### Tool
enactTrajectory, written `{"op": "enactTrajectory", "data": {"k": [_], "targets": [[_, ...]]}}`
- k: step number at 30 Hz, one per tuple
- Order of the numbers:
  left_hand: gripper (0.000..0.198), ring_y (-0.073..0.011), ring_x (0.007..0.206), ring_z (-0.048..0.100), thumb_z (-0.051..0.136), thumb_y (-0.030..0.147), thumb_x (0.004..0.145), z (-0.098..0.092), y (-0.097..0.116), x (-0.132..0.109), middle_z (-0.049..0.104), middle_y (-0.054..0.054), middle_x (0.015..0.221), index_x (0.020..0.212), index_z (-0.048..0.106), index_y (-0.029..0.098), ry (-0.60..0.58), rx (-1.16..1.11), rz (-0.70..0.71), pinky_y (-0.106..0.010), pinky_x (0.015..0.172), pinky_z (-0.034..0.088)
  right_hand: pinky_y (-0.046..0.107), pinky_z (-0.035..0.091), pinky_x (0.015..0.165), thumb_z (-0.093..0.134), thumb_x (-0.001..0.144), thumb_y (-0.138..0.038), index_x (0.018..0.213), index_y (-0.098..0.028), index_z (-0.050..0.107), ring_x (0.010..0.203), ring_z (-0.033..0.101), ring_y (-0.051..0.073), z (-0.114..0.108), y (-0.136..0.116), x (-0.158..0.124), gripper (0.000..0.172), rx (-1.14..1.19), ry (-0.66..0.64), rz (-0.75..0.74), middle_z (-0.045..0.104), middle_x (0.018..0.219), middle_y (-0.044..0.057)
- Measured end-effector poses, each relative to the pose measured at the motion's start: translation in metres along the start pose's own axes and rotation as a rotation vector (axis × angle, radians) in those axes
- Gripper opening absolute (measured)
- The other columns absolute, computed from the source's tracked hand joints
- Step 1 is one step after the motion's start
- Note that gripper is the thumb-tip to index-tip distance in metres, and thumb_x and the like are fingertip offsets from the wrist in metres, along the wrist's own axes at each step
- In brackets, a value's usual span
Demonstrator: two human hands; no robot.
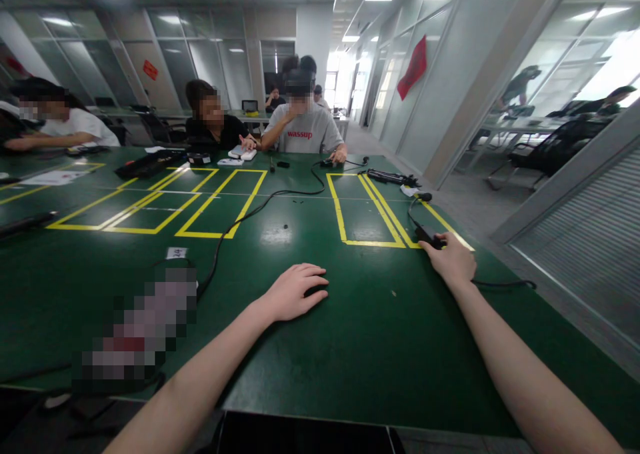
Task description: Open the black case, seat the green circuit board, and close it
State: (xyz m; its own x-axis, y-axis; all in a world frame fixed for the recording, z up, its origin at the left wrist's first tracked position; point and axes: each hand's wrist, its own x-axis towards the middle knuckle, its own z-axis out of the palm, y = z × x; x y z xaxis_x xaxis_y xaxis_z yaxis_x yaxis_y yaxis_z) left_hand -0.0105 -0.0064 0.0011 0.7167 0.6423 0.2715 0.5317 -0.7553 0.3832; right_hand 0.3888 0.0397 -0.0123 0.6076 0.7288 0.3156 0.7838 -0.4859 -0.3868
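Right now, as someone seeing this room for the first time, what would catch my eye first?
Probably the glossy dark-green table, with bright yellow rectangular outlines marked across its farther part. Next, the wearer's two bare hands: the left hand lies flat near the middle, while the right hand holds a small black box-shaped device towards the right edge. Beyond the far edge sits a person in a light-grey T-shirt with red lettering.

A black device (pixel 426 235) — corded — sits beside yellow tape (pixel 375 244).

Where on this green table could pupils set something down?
Bare green tabletop lies between the left forearm and right forearm. Crowded: around the right hand, with a black boxy device and black cable, and beside the blurred pinkish object.
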Motion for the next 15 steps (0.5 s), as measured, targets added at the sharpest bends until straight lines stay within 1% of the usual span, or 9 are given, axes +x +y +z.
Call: {"op": "enactTrajectory", "data": {"k": [5,8,11,13,15], "targets": [[0.026,-0.0245,0.131,0.060,0.060,0.035,0.101,0.002,-0.003,-0.001,0.068,-0.009,0.137,0.120,0.073,0.024,0.002,-0.005,0.003,-0.045,0.113,0.047,0.041,0.051,0.069,0.067,0.082,-0.055,0.110,-0.020,0.070,0.086,0.070,0.035,0.008,0.006,0.005,0.045,-0.008,-0.027,-0.054,0.075,0.098,0.017],[0.025,-0.0245,0.131,0.059,0.060,0.033,0.100,0.003,-0.004,-0.001,0.067,-0.008,0.138,0.120,0.073,0.024,0.001,-0.005,0.004,-0.045,0.113,0.047,0.041,0.052,0.072,0.062,0.085,-0.051,0.113,-0.020,0.071,0.089,0.070,0.034,0.010,0.008,0.008,0.043,0.041,-0.030,-0.051,0.075,0.101,0.016],[0.025,-0.0247,0.131,0.059,0.061,0.033,0.100,0.003,-0.004,-0.001,0.067,-0.008,0.138,0.120,0.073,0.024,-0.002,-0.003,-0.003,-0.045,0.112,0.047,0.042,0.052,0.077,0.053,0.091,-0.049,0.118,-0.018,0.070,0.094,0.070,0.034,0.010,0.009,0.011,0.045,0.100,-0.019,0.005,0.074,0.108,0.018],[0.025,-0.0246,0.131,0.059,0.062,0.033,0.099,0.003,-0.004,-0.001,0.067,-0.008,0.138,0.120,0.073,0.024,-0.003,-0.005,-0.005,-0.045,0.112,0.047,0.044,0.052,0.080,0.044,0.096,-0.049,0.120,-0.017,0.070,0.097,0.069,0.035,0.011,0.011,0.013,0.048,0.117,0.007,0.042,0.074,0.108,0.020],[0.025,-0.0247,0.132,0.059,0.062,0.032,0.099,0.003,-0.004,-0.001,0.067,-0.008,0.138,0.121,0.073,0.024,-0.003,-0.009,-0.004,-0.045,0.112,0.047,0.046,0.052,0.082,0.036,0.099,-0.048,0.122,-0.015,0.069,0.098,0.069,0.036,0.013,0.016,0.016,0.052,0.110,0.028,0.029,0.073,0.106,0.021]]}}
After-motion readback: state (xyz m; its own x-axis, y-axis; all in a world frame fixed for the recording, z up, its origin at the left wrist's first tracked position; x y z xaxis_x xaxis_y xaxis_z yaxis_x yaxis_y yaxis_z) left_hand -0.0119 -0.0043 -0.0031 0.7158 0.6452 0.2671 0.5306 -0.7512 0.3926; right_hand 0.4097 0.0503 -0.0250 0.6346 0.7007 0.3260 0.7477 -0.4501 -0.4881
